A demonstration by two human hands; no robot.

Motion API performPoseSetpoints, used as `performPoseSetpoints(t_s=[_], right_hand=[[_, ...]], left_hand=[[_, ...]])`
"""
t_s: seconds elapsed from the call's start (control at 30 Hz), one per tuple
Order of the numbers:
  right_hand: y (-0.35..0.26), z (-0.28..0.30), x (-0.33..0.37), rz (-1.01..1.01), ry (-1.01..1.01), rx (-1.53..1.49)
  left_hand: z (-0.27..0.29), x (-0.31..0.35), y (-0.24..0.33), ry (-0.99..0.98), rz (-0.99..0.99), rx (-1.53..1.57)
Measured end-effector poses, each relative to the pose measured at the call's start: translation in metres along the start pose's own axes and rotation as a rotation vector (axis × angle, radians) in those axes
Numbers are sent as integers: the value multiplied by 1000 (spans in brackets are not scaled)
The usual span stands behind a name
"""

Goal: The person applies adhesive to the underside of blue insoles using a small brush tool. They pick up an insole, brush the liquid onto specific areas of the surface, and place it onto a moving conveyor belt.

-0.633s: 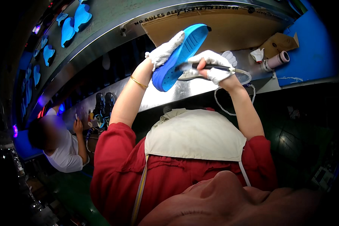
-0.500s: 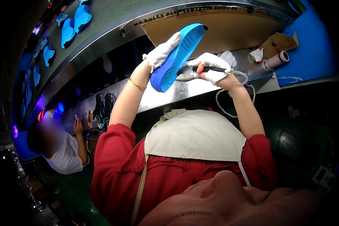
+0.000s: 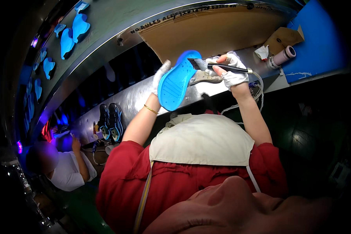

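Metal workbench (image 3: 144,95), curved by the lens, under blue-violet light; brown cardboard sheet (image 3: 218,33) at 12 o'clock, tape roll (image 3: 281,57) at 2 o'clock, blue soles (image 3: 72,33) on the shelf at 10 o'clock, a pair of dark shoes (image 3: 110,121) and a co-worker (image 3: 66,171) at 8 o'clock.

Blue shoe sole (image 3: 176,84): raised above the bench, tilted, gripped by the gloved left hand (image 3: 160,76) closed behind it.

Brush (image 3: 214,66): clasped in the gloved right hand (image 3: 232,70), at 3 o'clock of the sole, bristles touching its upper edge.

Red short-sleeved shirt (image 3: 191,183), cream apron (image 3: 201,142), gold bracelet (image 3: 151,109), seemingly white gloves.
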State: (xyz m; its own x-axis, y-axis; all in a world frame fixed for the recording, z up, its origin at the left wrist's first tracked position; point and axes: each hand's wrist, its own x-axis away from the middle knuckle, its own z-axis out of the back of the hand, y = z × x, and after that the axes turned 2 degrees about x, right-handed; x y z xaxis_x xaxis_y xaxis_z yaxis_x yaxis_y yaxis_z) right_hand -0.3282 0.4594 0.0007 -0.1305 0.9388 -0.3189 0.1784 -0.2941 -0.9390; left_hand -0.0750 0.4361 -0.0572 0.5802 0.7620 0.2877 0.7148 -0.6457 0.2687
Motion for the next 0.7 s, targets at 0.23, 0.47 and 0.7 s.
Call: performPoseSetpoints(t_s=[0.23,0.47,0.7], right_hand=[[-1,-4,-9,153,120,288],[-14,-24,4,253,-51,303],[-13,-31,11,320,-61,425]], left_hand=[[-20,-15,-54,-208,-102,112],[-27,-27,-68,-82,-258,-103],[-33,-27,-57,-82,-296,-144]])
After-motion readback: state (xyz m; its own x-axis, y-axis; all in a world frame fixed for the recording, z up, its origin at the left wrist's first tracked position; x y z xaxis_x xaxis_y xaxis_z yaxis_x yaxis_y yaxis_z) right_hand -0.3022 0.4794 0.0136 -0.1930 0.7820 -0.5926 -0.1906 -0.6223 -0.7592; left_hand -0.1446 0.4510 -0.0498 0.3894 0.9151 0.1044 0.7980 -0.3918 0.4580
